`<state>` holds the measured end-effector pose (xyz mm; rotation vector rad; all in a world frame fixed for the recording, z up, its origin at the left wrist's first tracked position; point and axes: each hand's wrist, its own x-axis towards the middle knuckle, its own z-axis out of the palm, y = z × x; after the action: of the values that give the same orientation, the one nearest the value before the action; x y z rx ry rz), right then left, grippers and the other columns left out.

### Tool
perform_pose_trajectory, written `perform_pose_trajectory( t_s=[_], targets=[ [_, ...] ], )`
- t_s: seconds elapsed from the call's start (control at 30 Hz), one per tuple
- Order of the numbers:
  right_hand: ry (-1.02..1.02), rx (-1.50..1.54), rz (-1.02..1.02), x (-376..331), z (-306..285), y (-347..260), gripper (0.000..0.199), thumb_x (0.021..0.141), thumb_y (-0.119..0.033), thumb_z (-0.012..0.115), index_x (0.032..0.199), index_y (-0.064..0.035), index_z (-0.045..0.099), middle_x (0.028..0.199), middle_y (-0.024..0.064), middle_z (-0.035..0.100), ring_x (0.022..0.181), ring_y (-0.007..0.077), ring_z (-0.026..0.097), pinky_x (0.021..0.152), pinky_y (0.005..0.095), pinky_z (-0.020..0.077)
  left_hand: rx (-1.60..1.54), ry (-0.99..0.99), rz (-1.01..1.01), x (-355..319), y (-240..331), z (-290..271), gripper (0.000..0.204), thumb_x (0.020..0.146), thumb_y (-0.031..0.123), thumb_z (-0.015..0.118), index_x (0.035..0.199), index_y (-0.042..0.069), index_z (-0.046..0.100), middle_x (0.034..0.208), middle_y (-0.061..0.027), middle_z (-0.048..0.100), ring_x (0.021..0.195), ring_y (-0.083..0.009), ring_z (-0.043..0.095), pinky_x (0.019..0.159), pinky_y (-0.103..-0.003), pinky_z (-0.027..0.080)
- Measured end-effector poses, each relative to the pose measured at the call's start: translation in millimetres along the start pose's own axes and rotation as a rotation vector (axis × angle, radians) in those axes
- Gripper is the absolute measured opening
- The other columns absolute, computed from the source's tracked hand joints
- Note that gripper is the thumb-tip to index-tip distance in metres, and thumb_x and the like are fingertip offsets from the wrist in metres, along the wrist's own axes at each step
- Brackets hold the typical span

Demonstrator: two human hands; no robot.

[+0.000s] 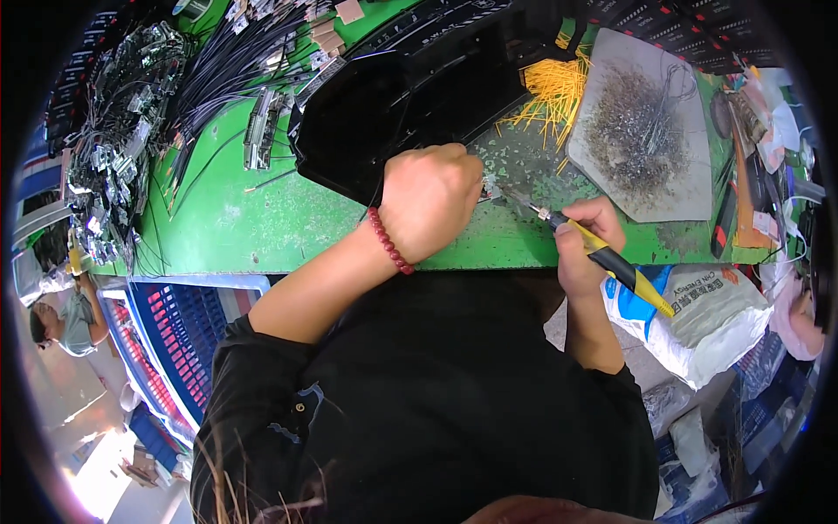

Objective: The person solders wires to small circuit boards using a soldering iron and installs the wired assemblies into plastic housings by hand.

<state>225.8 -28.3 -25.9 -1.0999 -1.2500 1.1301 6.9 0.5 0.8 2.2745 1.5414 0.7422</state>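
My right hand (587, 249) grips a soldering iron (611, 260) with a yellow and black handle, its metal tip pointing up and left. That tip reaches close to a small, pale metallic piece (491, 189) beside the fingers of my left hand (434, 196). My left hand is closed with its back toward me, so whatever its fingers pinch is hidden. Just beyond it lies a glossy black plastic housing (349, 122) with angular edges. Whether my left hand touches the housing, I cannot tell.
The green table (223, 214) carries a heap of small circuit boards (131, 131) and black cables (218, 83) at left. Yellow wires (554, 92) lie beside a grey pad (685, 196) with dark residue and thin wire. Blue crates (179, 332) and a white sack (716, 323) stand below the edge.
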Motion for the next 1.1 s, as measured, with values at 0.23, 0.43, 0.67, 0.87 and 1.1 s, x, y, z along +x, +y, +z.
perform_pose_trajectory(
  t_s=[0.23, 0.43, 0.67, 0.87, 1.1],
  targets=[
    [-0.03, -0.082, 0.036, 4, 4, -3, 0.012, 0.077, -0.003, 0.063, 0.086, -0.001, 0.055, 0.074, -0.0003, 0.053, 0.061, 0.0039, 0.045, 0.055, 0.0205, 0.0356, 0.011, -0.025, -0.005, 1, 1, -2, 0.009, 0.075, 0.009, 0.066, 0.068, 0.006, 0.061, 0.069, -0.007, 0.058, 0.065, -0.0283, 0.061, 0.056, -0.039, 0.049],
    [-0.042, -0.09, 0.023, 5, 6, -1, 0.014, 0.075, -0.001, 0.064, 0.086, -0.0013, 0.055, 0.073, -0.0009, 0.053, 0.061, 0.003, 0.046, 0.054, 0.0205, 0.0366, 0.017, -0.037, -0.022, 1, 0, -1, 0.009, 0.075, 0.009, 0.065, 0.068, 0.006, 0.061, 0.07, -0.0069, 0.059, 0.066, -0.0285, 0.062, 0.056, -0.039, 0.049],
    [-0.018, 0.035, -0.056, 1, -1, 8, 0.016, 0.078, -0.008, 0.063, 0.088, -0.0008, 0.053, 0.076, 0.0036, 0.052, 0.064, 0.0074, 0.045, 0.058, 0.0209, 0.0348, 0.015, -0.055, -0.021, 1, 0, -2, 0.008, 0.075, 0.009, 0.065, 0.069, 0.006, 0.061, 0.07, -0.0072, 0.058, 0.066, -0.0285, 0.062, 0.056, -0.039, 0.049],
    [-0.016, -0.04, -0.021, 4, 4, 2, 0.015, 0.077, -0.006, 0.062, 0.087, -0.001, 0.052, 0.074, 0.0029, 0.049, 0.062, 0.0074, 0.044, 0.057, 0.0208, 0.0339, 0.022, -0.044, -0.016, 1, -1, -1, 0.009, 0.075, 0.009, 0.065, 0.068, 0.006, 0.061, 0.07, -0.0072, 0.059, 0.066, -0.0283, 0.062, 0.056, -0.039, 0.049],
    [-0.033, -0.023, 0.006, 5, 6, -1, 0.014, 0.077, -0.006, 0.06, 0.087, -0.0016, 0.051, 0.073, 0.0007, 0.047, 0.061, 0.0056, 0.04, 0.056, 0.0208, 0.0307, 0.039, -0.064, -0.034, 1, 1, -1, 0.009, 0.075, 0.01, 0.065, 0.068, 0.006, 0.061, 0.069, -0.0071, 0.059, 0.066, -0.0279, 0.062, 0.057, -0.039, 0.049]
  ],
)
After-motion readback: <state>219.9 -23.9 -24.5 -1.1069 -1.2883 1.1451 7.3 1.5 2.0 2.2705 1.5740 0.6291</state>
